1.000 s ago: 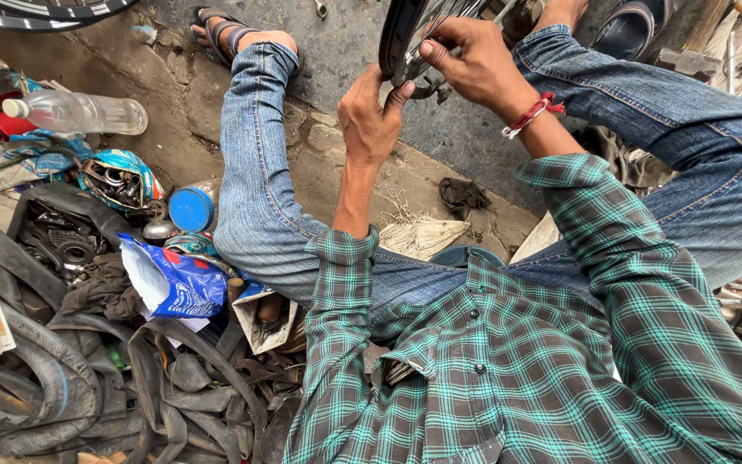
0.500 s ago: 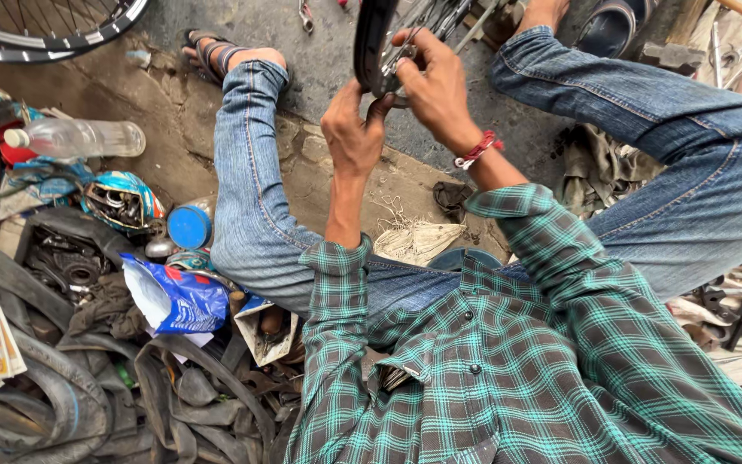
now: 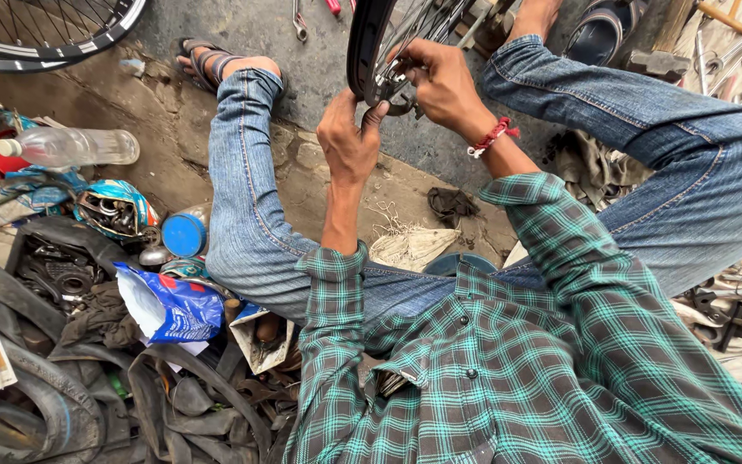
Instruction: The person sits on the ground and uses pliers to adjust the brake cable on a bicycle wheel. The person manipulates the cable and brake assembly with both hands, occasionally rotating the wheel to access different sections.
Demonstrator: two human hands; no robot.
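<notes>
I sit on the ground with a black bicycle wheel rim (image 3: 364, 43) upright between my knees, its spokes running up out of view. My left hand (image 3: 347, 137) grips the lower edge of the rim. My right hand (image 3: 440, 82), a red thread on its wrist, is closed around a small metal tool (image 3: 398, 93) pressed against the inner side of the rim. The tool's end is partly hidden by my fingers. My jeans and green checked shirt fill the lower right.
A second spoked wheel (image 3: 45, 34) lies at top left. A plastic bottle (image 3: 70, 148), a blue tin (image 3: 184, 234), a blue bag (image 3: 173, 305), old tyres and tubes (image 3: 53, 404) crowd the left. Spanners (image 3: 732, 309) lie at right, more tools (image 3: 301, 21) at top.
The view has shifted so the rim and both hands sit lower and more central. My hands keep their hold on rim and tool; the second wheel at top left shows more.
</notes>
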